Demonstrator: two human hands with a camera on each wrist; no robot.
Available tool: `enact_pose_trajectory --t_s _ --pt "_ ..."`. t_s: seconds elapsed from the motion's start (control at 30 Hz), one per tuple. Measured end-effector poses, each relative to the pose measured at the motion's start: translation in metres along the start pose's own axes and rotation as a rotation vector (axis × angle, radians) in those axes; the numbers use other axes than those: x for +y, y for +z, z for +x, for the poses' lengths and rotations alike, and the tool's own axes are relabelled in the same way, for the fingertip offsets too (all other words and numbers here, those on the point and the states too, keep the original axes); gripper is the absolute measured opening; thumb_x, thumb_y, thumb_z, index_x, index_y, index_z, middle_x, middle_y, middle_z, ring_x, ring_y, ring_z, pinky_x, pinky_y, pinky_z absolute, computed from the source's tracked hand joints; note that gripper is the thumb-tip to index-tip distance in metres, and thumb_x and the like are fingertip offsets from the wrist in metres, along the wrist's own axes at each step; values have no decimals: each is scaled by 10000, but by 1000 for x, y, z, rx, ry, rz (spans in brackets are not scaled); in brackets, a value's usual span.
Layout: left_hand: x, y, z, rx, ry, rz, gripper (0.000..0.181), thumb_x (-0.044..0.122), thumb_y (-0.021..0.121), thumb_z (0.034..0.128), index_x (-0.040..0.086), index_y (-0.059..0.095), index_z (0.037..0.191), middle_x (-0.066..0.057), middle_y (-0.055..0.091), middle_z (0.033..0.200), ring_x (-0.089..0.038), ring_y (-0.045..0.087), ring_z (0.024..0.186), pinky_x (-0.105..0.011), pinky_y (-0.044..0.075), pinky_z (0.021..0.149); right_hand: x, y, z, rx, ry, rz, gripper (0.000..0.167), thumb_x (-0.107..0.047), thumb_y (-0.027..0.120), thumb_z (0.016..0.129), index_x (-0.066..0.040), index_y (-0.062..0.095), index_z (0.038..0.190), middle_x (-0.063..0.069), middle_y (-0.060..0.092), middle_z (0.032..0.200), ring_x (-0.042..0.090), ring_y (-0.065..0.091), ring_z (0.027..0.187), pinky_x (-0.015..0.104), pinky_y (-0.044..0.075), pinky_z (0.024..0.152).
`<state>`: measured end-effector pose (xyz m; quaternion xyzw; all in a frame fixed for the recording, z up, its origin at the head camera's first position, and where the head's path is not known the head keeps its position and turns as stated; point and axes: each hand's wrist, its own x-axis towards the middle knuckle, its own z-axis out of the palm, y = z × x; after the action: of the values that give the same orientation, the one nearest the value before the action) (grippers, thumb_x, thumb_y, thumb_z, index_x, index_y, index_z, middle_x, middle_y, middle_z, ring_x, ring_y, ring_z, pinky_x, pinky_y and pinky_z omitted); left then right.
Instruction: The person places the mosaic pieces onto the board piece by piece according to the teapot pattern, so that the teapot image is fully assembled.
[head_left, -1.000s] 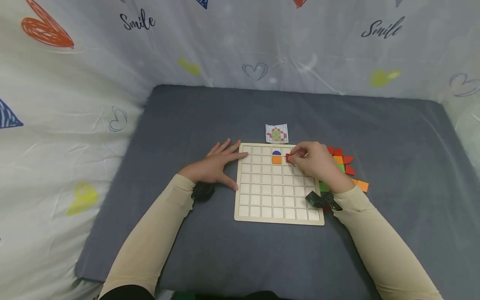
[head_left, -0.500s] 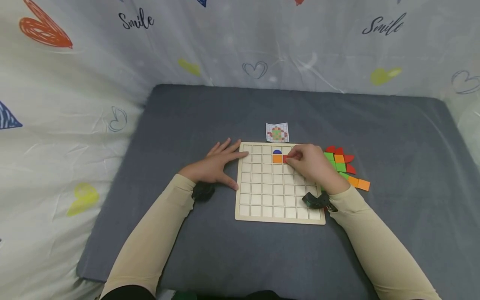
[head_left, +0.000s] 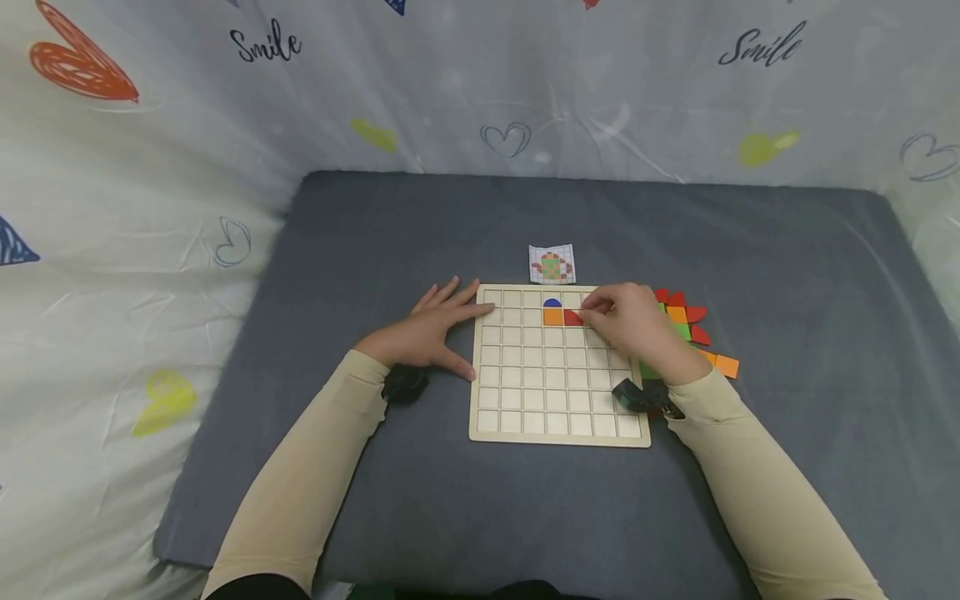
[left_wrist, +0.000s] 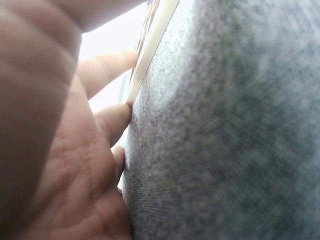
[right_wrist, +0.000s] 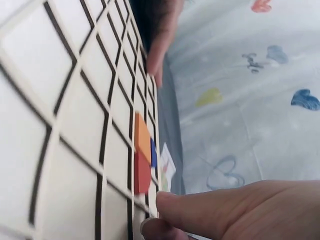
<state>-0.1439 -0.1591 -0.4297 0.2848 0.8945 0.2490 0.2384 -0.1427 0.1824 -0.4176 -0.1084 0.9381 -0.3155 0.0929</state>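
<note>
A wooden grid board (head_left: 510, 442) lies on the grey table. In its upper rows sit a blue half-round piece (head_left: 552, 303), an orange square tile (head_left: 552, 317) and, beside that square, a red tile (head_left: 572, 317) with a curved side. My right hand (head_left: 633, 325) hovers just right of the red tile; the right wrist view shows thumb and fingertip apart from it, holding nothing. My left hand (head_left: 427, 333) rests at the board's left edge, fingers spread, the index fingertip over the rim and the thumb against the side. In the left wrist view, fingertips touch the board's edge.
A small printed picture card (head_left: 551, 264) lies behind the board. Right of the board, partly behind my right hand and wrist, are loose red, green and orange tiles (head_left: 726, 367). A patterned white curtain (head_left: 450, 83) hangs beyond the table.
My right hand has set the red tile into the cell beside the orange square, let go and drawn slightly right. The left hand stays in place.
</note>
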Motion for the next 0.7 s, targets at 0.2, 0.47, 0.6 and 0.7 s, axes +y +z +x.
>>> enact_pose_trajectory --t_s 0.2,0.47,0.6,0.7 --pt "0 0 0 1 -4 5 1120 489 930 768 261 315 1676 -14 -20 1779 -271 -151 1625 -498 -126 1294 16 -18 0 24 48 -4 216 -223 702 1007 -55 791 1111 116 752 962 263 633 841 365 486 710" --pt "-1 1 0 2 -2 10 1128 499 928 766 261 309 1678 -13 -23 1779 -272 -150 1625 -501 -122 1295 39 -48 -4 110 84 -25 235 -172 682 1033 -18 776 1184 223 735 1128 341 658 859 426 499 682" --pt "-2 1 1 3 -3 2 1134 504 929 762 259 308 1678 -9 -27 1779 -262 -156 1625 -499 -123 1294 53 -59 -4 91 127 -46 304 -171 668 1039 12 725 1275 293 624 1308 444 605 1065 591 506 853" --pt "-3 1 1 4 -3 -2 1138 509 929 760 260 305 1679 -6 -28 1778 -256 -158 1624 -498 -125 1294 60 -63 -4 42 169 -57 401 -215 683 1033 26 664 1353 312 560 1371 462 541 1185 638 466 963"
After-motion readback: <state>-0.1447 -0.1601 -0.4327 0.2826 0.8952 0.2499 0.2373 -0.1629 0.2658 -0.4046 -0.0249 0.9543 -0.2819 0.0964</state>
